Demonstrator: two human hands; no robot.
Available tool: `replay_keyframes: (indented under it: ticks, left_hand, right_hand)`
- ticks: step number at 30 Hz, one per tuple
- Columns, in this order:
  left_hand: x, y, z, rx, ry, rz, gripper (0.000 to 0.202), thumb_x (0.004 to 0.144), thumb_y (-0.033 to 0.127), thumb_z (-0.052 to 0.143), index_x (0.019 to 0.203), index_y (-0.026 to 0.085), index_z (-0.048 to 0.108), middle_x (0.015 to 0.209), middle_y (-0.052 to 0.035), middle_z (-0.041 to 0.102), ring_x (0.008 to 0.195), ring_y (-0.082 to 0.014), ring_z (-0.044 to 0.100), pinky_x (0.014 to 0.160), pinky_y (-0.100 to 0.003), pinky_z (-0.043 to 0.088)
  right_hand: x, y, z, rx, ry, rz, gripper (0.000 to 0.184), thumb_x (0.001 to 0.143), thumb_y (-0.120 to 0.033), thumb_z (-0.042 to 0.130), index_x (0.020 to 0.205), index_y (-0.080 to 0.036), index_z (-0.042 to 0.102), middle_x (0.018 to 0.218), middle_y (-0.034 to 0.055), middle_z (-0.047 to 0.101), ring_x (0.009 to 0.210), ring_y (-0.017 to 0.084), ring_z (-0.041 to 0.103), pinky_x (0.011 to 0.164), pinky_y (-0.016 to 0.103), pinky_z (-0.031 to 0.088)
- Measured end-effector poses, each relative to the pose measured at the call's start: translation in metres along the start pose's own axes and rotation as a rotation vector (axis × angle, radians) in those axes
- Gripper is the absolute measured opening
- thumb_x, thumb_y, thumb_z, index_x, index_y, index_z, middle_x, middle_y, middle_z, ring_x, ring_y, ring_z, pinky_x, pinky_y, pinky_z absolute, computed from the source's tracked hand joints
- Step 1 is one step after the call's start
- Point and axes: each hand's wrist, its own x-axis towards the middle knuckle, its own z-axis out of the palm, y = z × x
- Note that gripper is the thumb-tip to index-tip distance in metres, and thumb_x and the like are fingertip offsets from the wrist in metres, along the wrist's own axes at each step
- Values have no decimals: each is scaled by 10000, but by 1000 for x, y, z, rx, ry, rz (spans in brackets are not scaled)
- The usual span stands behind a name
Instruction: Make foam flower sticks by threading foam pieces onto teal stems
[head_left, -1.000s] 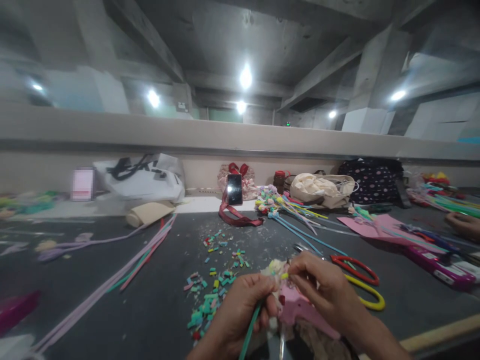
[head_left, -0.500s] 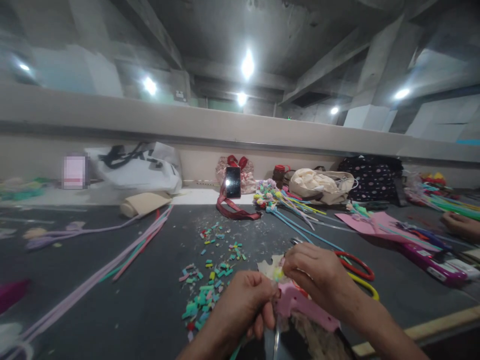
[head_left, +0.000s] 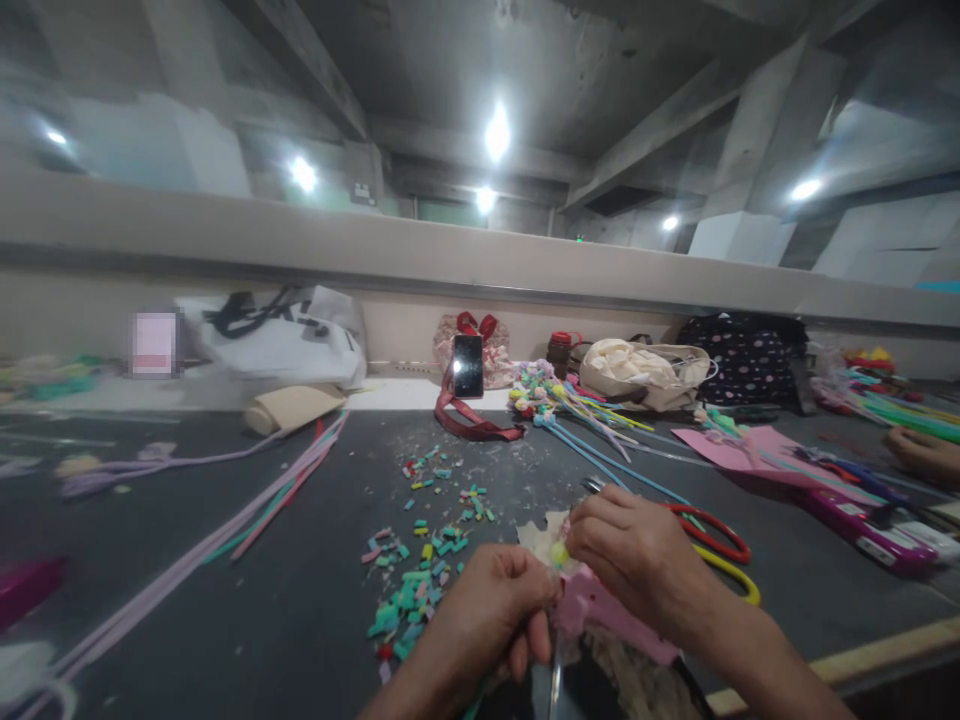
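My left hand point(head_left: 491, 615) is closed low in the middle, pinching the stem of a small cream-and-yellow craft flower point(head_left: 553, 545). Fingers of my right hand point(head_left: 630, 555) are curled onto the flower's head from the right. Both hands hover over a pink glue gun point(head_left: 600, 612) lying on the dark table point(head_left: 285, 610). Red and yellow scissors point(head_left: 716, 550) lie just right of my right hand. Coloured cut scraps point(head_left: 420, 570) are scattered just left of my left hand.
Long pink and green stems point(head_left: 247, 525) lie to the left. Finished flower stems point(head_left: 570, 410), a phone point(head_left: 468, 366), bags point(head_left: 645, 375) and a red jar point(head_left: 559, 350) stand along the back wall. Pink paper point(head_left: 750, 450), a purple tool point(head_left: 870, 520) and another person's hand point(head_left: 926, 450) are at right.
The view has shifted slightly; both hands stay on the flower, the right hand working a little lower and left on its head.
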Motion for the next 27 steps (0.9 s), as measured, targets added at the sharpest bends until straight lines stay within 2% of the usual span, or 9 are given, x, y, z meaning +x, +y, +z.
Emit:
replay_keyframes:
  ticks: [12,20,24,27]
  left_hand:
    - [1,-4,-1,-43,-9,20,284,673,309,478,438,148,481,323,30,481,210,-33,306,245,-147,172]
    - [0,-1,-1,-21,2,3,275,673,324,483,461,149,481,331,28,492,216,-34,300,260,-152,178]
    - [-1,-1,-1,-33,15,0,254,667,363,496,543,143,522,335,27,501,221,-43,311,256,-157,174]
    - [-1,-2,-1,-69,39,19,255,670,368,496,567,137,531,330,29,497,223,-42,316,256,-154,173]
  right_hand:
    - [-1,-5,0,-32,-11,25,232,842,-109,363,698,-168,535,692,31,551,710,140,469,637,251,355]
    - [0,-3,7,-70,9,-12,229,833,-114,376,685,-176,539,688,34,566,671,139,484,624,257,369]
    - [-2,-3,2,-51,44,-23,209,823,-98,391,830,-185,580,773,54,618,727,145,532,658,265,412]
    - [-7,-1,-6,-46,130,12,262,820,-93,387,1021,-176,534,930,81,626,837,171,548,716,305,436]
